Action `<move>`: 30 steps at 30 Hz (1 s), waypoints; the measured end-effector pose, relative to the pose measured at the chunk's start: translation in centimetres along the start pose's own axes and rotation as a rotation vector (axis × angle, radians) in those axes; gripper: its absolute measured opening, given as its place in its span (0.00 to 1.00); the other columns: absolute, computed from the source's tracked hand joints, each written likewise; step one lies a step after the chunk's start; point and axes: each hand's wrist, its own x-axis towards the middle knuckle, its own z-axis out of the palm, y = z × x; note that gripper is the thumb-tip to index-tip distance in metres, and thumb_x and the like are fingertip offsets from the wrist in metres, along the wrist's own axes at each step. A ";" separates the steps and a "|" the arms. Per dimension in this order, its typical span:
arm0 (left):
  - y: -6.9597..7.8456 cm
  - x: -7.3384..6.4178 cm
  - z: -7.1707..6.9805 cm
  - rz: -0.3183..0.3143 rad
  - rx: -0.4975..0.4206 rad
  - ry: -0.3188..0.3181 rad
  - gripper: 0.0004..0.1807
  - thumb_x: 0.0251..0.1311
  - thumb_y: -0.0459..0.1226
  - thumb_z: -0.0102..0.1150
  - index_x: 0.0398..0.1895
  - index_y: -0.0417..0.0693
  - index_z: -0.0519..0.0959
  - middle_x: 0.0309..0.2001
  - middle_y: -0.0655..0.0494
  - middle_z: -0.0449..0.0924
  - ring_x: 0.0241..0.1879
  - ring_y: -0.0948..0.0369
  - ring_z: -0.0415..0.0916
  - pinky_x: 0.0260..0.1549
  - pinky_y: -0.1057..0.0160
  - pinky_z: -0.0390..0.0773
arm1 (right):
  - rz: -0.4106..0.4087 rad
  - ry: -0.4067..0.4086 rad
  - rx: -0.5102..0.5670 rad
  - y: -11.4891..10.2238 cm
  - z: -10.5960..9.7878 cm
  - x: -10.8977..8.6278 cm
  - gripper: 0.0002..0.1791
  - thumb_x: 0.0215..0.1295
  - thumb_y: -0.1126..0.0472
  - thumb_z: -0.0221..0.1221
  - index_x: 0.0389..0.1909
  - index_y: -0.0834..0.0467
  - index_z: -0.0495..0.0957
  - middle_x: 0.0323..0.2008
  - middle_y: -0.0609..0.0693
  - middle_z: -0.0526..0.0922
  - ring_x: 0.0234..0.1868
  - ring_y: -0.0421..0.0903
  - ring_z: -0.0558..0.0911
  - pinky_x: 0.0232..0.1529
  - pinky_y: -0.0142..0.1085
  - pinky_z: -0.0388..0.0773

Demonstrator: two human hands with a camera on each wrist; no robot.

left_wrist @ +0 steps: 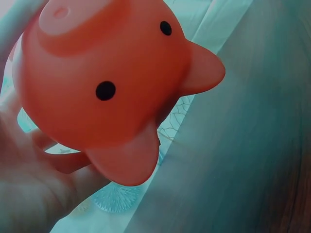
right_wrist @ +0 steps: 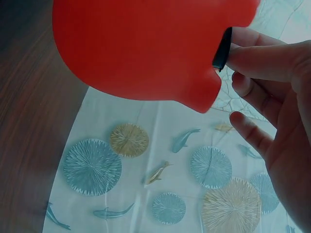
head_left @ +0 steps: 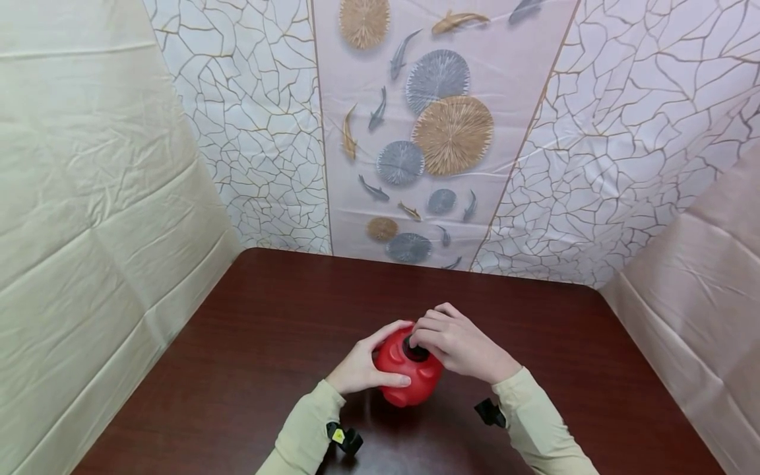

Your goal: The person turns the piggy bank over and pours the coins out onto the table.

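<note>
Here, your left hand (head_left: 369,366) wraps its fingers round the left side of the smooth, red, round pig figure (head_left: 410,386), over the dark reddish-brown wooden counter (head_left: 237,382); your right hand's (head_left: 454,343) fingers pinch the round black cap (right_wrist: 223,52) at the pig's underside.

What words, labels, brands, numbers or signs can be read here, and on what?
None can be read.
Yellow tag on the left wrist mount: any marking is too small to read.
Red pig: no lettering on visible sides.
Cloth: printed fish and discs, no lettering.
</note>
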 end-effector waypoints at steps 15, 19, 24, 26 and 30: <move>-0.5 0.2 0.1 -0.035 -0.015 0.181 0.41 0.51 0.40 0.71 0.69 0.69 0.64 0.62 0.56 0.74 0.56 0.58 0.75 0.50 0.65 0.80 | 0.053 0.010 -0.020 0.5 -0.7 -0.2 0.13 0.49 0.68 0.71 0.32 0.50 0.80 0.31 0.40 0.81 0.36 0.37 0.76 0.48 0.38 0.71; -0.8 0.1 -0.2 -0.066 -0.031 0.267 0.42 0.51 0.41 0.72 0.69 0.68 0.63 0.63 0.52 0.73 0.57 0.56 0.73 0.49 0.65 0.80 | 0.068 -0.004 -0.019 0.7 -0.9 -0.2 0.12 0.50 0.68 0.70 0.33 0.50 0.81 0.31 0.40 0.81 0.36 0.37 0.76 0.49 0.38 0.71; -1.3 -0.3 -0.6 -0.105 -0.034 0.327 0.43 0.50 0.42 0.73 0.69 0.69 0.63 0.62 0.58 0.72 0.59 0.56 0.72 0.49 0.64 0.81 | 0.085 0.007 -0.022 1.1 -1.3 -0.6 0.13 0.50 0.68 0.70 0.33 0.50 0.81 0.32 0.41 0.81 0.37 0.37 0.77 0.49 0.38 0.70; -1.4 -0.4 -0.7 -0.107 -0.032 0.336 0.42 0.50 0.42 0.73 0.69 0.70 0.63 0.62 0.59 0.72 0.59 0.56 0.72 0.49 0.64 0.81 | 0.093 0.007 -0.020 1.2 -1.4 -0.8 0.13 0.50 0.69 0.69 0.33 0.50 0.81 0.33 0.41 0.81 0.37 0.38 0.77 0.49 0.38 0.70; -1.2 -0.5 -0.9 -0.096 -0.047 0.341 0.42 0.50 0.41 0.73 0.69 0.70 0.63 0.62 0.57 0.73 0.59 0.55 0.71 0.51 0.62 0.80 | 0.108 0.000 -0.016 1.5 -1.5 -1.1 0.12 0.51 0.68 0.69 0.34 0.50 0.81 0.34 0.41 0.81 0.38 0.38 0.77 0.49 0.37 0.69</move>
